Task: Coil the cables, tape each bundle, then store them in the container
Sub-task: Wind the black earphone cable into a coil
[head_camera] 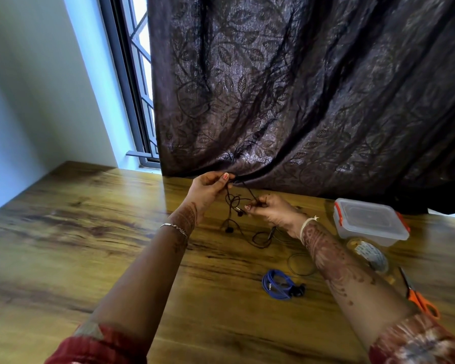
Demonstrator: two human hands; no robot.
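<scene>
With left hand (210, 187) and right hand (271, 210) each pinching the black earphone cable (231, 202) left of the container (363, 233), we should wind even, untangled loops.

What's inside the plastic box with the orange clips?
The plastic box has its lid on. Through the cloudy plastic nothing shows inside, so it looks empty, but the far corners are too blurry to be sure.
</scene>
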